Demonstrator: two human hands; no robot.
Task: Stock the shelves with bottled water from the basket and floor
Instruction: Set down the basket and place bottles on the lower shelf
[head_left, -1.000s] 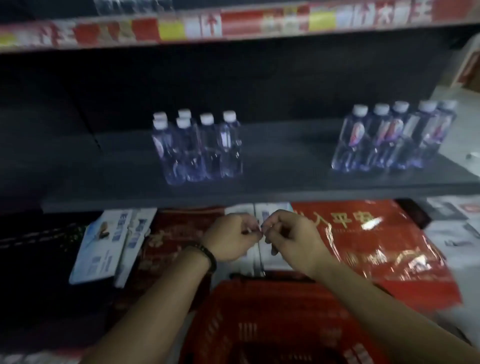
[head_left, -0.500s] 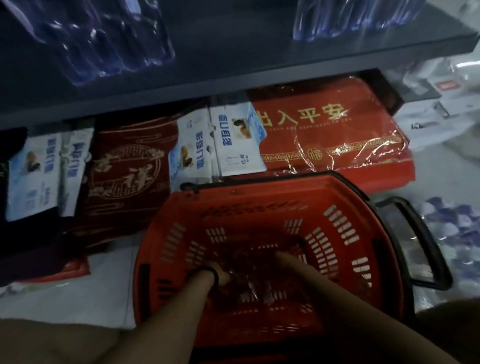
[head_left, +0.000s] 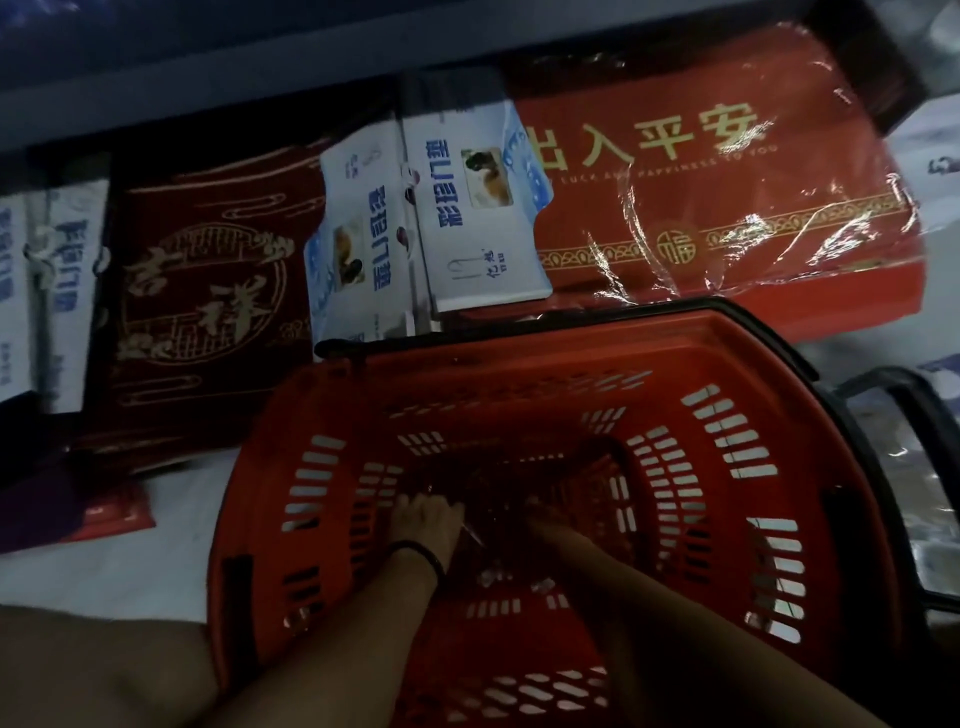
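Plastic basket (head_left: 519, 395), red with slotted walls, fills the centre and lower right of the frame and stands on a pale floor (head_left: 104, 561). Above it, at upper right, lies a bright red mat (head_left: 727, 208) with gold characters under shiny film; a dark red mat (head_left: 208, 291) with gold lettering sits at centre left. A dark shelf (head_left: 208, 98) edge crosses the top of the frame. White-and-blue packets (head_left: 478, 218) lean between the two mats, just above the basket rim. A black loop handle (head_left: 888, 375) juts out at the basket's right side.

Both forearms come up from the bottom edge and go down into the basket. The left hand (head_left: 423, 522), with a dark wristband (head_left: 421, 553), points its fingers at the basket's dark bottom; the right hand (head_left: 550, 519) lies just beside it in shadow. Whether either hand grips anything cannot be told. Small glints of clear plastic (head_left: 493, 577) show near the wrists, but no bottled water can be made out there.
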